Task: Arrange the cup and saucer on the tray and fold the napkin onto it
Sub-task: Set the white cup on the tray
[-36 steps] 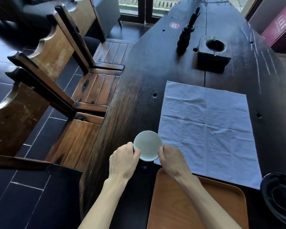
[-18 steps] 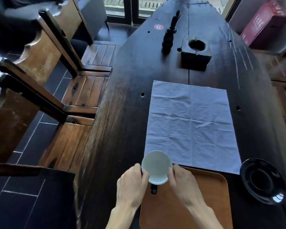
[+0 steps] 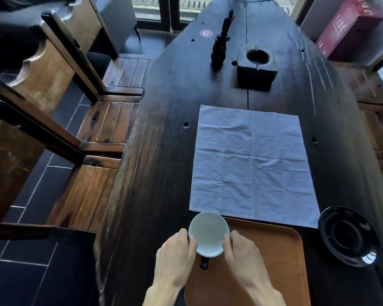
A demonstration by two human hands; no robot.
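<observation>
From the head view, you hold the cup (image 3: pixel 209 234) between both hands: your left hand (image 3: pixel 175 259) grips its left side and your right hand (image 3: pixel 243 259) grips its right side, fingers pressed against the rim and wall. The cup is pale inside, upright, with its mouth facing the camera, and its dark handle points back toward you. It sits over the far left corner of the tray (image 3: pixel 274 261); you cannot tell whether its base touches the tray or hangs just above it.

The tray is brown, with rounded corners, and lies on the dark wooden table (image 3: pixel 159 151) at the near edge. Just beyond the tray the napkin (image 3: pixel 252 164) lies spread flat and unfolded, its creases showing, and its near edge overlaps or touches the tray's far rim. The black saucer (image 3: pixel 349 237) rests on the table just to the right of the tray, beside the napkin's near right corner, apart from the cup.

Farther up the table stand a black block (image 3: pixel 255 74) with a round hole in its top and a dark carved figure (image 3: pixel 221 43) just to its left. A round red sticker (image 3: pixel 206 33) marked 6 lies near the figure. Wooden chairs (image 3: pixel 53 89) line the table's left side, and a red box (image 3: pixel 347 25) sits at the upper right
</observation>
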